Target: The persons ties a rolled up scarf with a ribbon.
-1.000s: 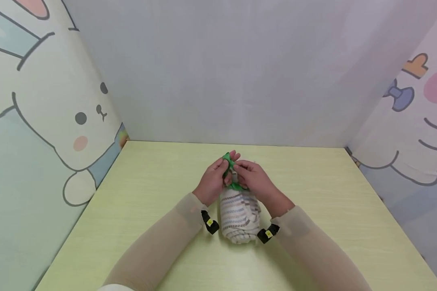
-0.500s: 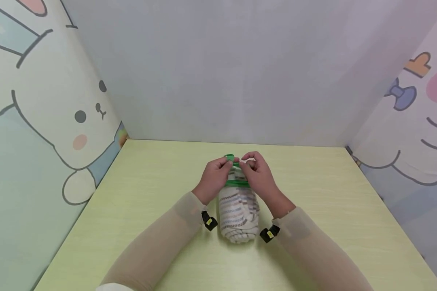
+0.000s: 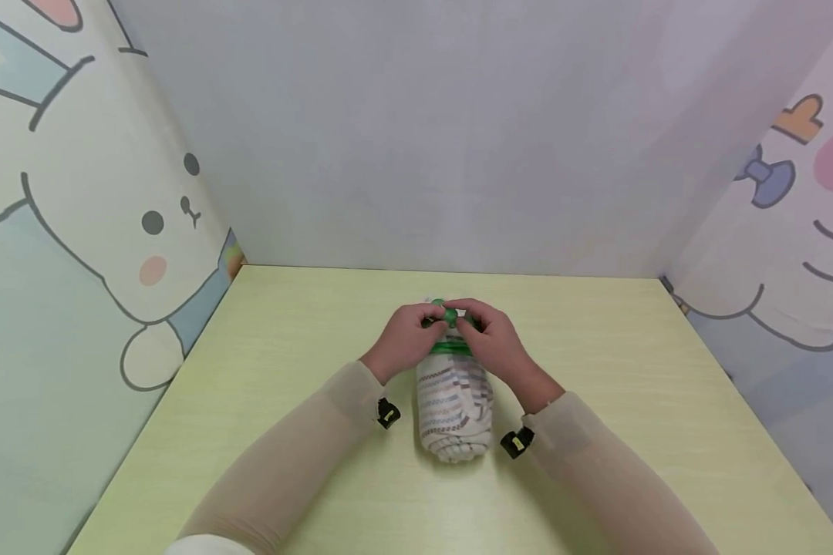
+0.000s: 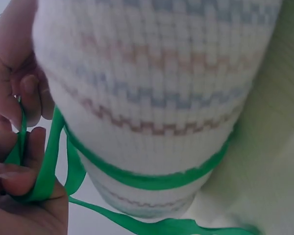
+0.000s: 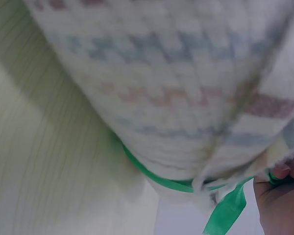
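A rolled white towel (image 3: 454, 412) with coloured woven stripes lies on the table, its length pointing away from me. Green ribbon (image 3: 451, 348) passes round it near the far end. Above that end, my left hand (image 3: 409, 333) pinches a part of the ribbon, thumb against fingers. My right hand (image 3: 494, 339) faces it from the other side and also pinches the ribbon, fingertips close together. In the left wrist view, a loop of ribbon (image 4: 46, 161) runs over curled fingers, and a loose tail (image 4: 171, 227) trails off. The ribbon's exact crossing is hidden by the fingers.
The pale yellow-green table (image 3: 305, 308) bears the towel at its middle. A plain grey-white backdrop (image 3: 416, 139) rises behind, with cartoon-printed sheets on the left (image 3: 97, 193) and right (image 3: 791, 247). A black wrist camera (image 3: 389, 413) sits near each cuff.
Both hands shift about the ribbon over the towel's far end. The right fingers, spread half a second ago, now come in to meet the left. The ribbon band round the towel looks flatter than before.
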{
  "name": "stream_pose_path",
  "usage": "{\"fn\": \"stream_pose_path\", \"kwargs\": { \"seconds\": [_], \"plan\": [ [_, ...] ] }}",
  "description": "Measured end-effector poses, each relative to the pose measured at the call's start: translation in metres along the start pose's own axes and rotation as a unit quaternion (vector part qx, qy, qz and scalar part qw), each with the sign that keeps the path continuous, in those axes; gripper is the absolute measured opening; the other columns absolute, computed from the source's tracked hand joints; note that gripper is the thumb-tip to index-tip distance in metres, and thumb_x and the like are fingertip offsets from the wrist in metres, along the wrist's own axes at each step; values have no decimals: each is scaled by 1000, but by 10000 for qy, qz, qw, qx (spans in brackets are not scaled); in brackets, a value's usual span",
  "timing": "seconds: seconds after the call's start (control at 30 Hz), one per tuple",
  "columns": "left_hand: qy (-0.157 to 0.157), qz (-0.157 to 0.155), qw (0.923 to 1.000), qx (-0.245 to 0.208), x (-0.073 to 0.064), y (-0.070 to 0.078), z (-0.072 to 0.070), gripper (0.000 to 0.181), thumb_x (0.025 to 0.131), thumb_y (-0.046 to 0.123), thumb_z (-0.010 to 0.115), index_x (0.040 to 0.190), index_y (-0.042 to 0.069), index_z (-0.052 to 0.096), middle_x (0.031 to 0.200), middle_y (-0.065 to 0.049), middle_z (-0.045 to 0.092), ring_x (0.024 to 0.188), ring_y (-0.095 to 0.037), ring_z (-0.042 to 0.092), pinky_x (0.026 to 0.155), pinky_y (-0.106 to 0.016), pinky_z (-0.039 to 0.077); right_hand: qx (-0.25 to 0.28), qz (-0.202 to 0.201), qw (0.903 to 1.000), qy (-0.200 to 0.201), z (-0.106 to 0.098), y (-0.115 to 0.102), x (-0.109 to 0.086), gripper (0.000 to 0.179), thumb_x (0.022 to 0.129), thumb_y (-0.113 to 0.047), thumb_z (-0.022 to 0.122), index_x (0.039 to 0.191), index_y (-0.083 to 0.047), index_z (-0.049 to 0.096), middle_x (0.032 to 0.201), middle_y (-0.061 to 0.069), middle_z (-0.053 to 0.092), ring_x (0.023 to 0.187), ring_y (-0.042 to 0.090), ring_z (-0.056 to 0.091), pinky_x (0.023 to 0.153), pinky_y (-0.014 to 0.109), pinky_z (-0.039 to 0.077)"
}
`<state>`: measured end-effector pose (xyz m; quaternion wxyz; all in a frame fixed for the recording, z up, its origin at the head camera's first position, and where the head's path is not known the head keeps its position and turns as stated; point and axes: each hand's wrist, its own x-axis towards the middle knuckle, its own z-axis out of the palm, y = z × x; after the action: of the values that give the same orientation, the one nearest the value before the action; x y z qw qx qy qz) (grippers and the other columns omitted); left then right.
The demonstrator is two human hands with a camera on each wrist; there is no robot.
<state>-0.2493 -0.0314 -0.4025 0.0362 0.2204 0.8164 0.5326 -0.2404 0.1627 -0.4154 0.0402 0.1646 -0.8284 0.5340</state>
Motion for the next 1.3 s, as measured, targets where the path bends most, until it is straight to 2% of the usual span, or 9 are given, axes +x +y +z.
{"fn": "stream_pose_path", "kwargs": {
  "seconds": [0.13,0.2,0.33,0.47,0.63,0.77,0.93,1.07,1.3],
  "plan": [
    [-61,-134,9998,141,-1,3,-4,21,104,17,61,116,8,76,117,-2,72,110,-15,63,90,-34,54,-64,-103,9998,-161,-2,2,-2,29,107,-17,57,132,-15,70,74,6,53,62,21,44,60,32,41],
    [-89,-174,9997,167,-1,5,-5,23,104,17,62,120,7,75,122,-4,71,114,-17,63,93,-36,54,-123,-155,9996,-214,-2,3,-2,28,106,-18,59,130,-13,71,81,5,59,65,21,48,62,33,44],
    [-108,-158,9996,191,-2,8,-7,23,103,18,61,119,7,75,117,-4,72,104,-17,64,87,-34,55,-238,-187,9991,-281,-3,5,-3,20,102,-17,62,119,-11,72,86,3,61,68,20,50,64,33,45],
    [-87,-108,9996,255,-3,11,-6,21,104,19,61,114,9,76,108,-1,73,91,-16,63,79,-32,52,-341,-97,9990,-283,-2,7,-3,10,101,-18,66,107,-11,70,77,4,55,66,20,48,63,32,44],
    [133,-161,9987,457,-4,11,-2,19,104,23,60,106,13,77,97,3,71,87,-15,62,77,-31,52,-468,16,9984,-328,-2,9,-2,8,102,-20,68,102,-12,67,82,3,59,71,21,53,65,34,46],
    [383,-211,9964,728,-4,10,1,22,105,23,58,105,12,76,98,2,72,91,-14,64,79,-32,54,-474,-163,9983,-297,-2,9,-2,11,104,-20,65,97,-11,64,91,6,56,75,23,51,68,37,45],
    [532,-254,9955,738,-4,9,2,25,105,24,58,116,9,75,114,-2,72,114,-18,64,90,-37,55,78,-362,9989,-300,-4,8,-3,14,105,-16,62,96,-6,62,111,10,59,89,24,54,77,37,46],
    [558,-173,9967,565,-3,5,4,30,106,27,56,125,12,73,128,-1,68,137,-20,51,103,-41,50,615,-189,9970,-432,-6,7,-4,12,106,-12,59,103,-2,61,98,15,61,83,27,55,72,32,47],
    [485,-141,9984,258,-4,5,6,35,107,29,55,137,14,67,141,-2,61,147,-21,39,112,-45,43,1264,58,9903,-581,-10,8,-3,12,107,-10,55,106,3,57,92,14,56,81,23,52,73,31,47]
  ]
}}
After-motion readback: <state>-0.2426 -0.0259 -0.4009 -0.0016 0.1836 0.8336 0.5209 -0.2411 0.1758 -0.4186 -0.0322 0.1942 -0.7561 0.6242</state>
